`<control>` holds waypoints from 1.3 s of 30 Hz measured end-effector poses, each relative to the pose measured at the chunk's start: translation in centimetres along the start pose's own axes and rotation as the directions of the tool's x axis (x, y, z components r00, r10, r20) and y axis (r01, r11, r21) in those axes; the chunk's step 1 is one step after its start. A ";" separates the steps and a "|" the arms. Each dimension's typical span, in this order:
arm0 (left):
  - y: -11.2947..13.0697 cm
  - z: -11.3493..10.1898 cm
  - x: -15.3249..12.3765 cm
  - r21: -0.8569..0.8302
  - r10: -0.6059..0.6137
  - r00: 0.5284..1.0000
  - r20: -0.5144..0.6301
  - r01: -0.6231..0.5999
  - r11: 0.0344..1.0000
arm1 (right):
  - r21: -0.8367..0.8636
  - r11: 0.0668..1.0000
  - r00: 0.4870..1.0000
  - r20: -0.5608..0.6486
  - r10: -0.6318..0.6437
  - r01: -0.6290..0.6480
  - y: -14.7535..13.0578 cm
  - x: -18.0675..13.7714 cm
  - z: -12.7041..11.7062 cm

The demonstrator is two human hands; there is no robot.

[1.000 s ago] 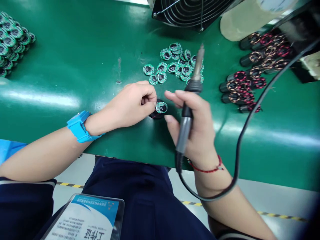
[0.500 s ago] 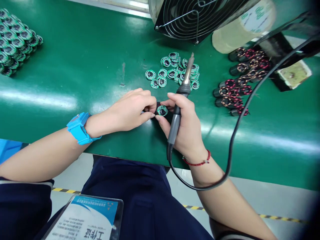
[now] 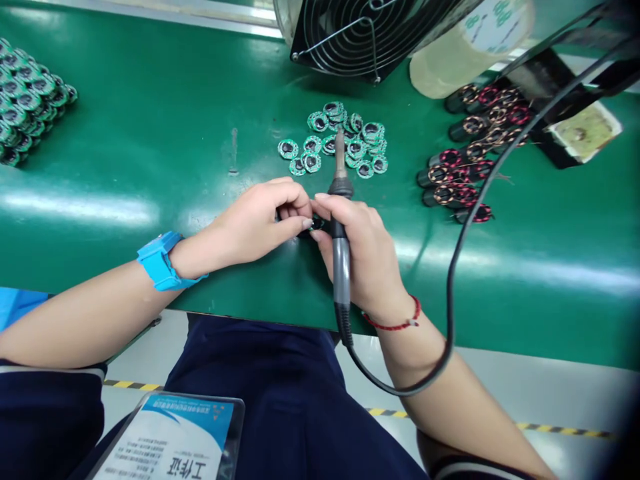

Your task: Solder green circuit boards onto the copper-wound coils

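My left hand (image 3: pixel 260 220) is closed, thumb and fingertips pinching a small black part (image 3: pixel 316 225) just above the green table. Fingers hide most of that part. In my right hand (image 3: pixel 370 257) a soldering iron (image 3: pixel 341 263) is gripped, its tip pointing away from me. My right thumb and index finger also reach the black part from the other side. Beyond the hands lie several loose round green circuit boards (image 3: pixel 313 162) with dark centres; the iron's tip overlaps them in view.
A black fan (image 3: pixel 370 40) stands at the back beside a pale roll (image 3: pixel 450 63). On the right are black cylinders with copper and red windings (image 3: pixel 445 195) and a sponge holder (image 3: pixel 583 133). More boards are stacked (image 3: pixel 27 100) far left. The iron's cable (image 3: pixel 453 287) loops over my right forearm.
The soldering iron has swung from leaning right to nearly straight ahead. The round green board face seen between my fingers has turned out of sight. The view has shifted slightly.
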State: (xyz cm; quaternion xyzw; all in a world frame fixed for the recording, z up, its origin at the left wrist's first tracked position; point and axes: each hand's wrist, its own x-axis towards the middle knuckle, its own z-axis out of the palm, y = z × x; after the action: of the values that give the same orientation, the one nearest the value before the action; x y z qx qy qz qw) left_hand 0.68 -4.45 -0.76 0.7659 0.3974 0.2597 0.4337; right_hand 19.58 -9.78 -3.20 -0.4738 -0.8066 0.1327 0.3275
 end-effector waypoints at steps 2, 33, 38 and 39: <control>0.1 0.0 -0.1 0.015 0.007 1.000 0.002 -0.007 1.000 | -0.064 0.998 1.000 0.002 -0.016 0.016 -0.1 0.0 0.1; 0.5 0.2 -0.3 0.035 -0.046 0.999 -0.019 0.047 0.998 | 0.016 1.000 0.998 -0.059 -0.018 0.019 -0.3 -0.1 -1.2; 0.4 0.2 -0.3 0.043 -0.052 0.998 -0.047 0.054 0.998 | 0.024 1.000 0.998 -0.067 0.002 0.000 -0.4 -0.1 -1.2; 0.4 0.3 -0.3 0.044 -0.054 0.997 -0.052 0.056 0.997 | 0.036 0.999 0.998 -0.069 0.009 -0.006 -0.4 -0.1 -1.1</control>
State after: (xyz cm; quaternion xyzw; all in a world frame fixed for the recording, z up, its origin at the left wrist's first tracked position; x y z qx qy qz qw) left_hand 0.89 -4.94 -0.52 0.7575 0.4349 0.2578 0.4130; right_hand 20.08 -10.24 -2.18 -0.4752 -0.7905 0.1321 0.3630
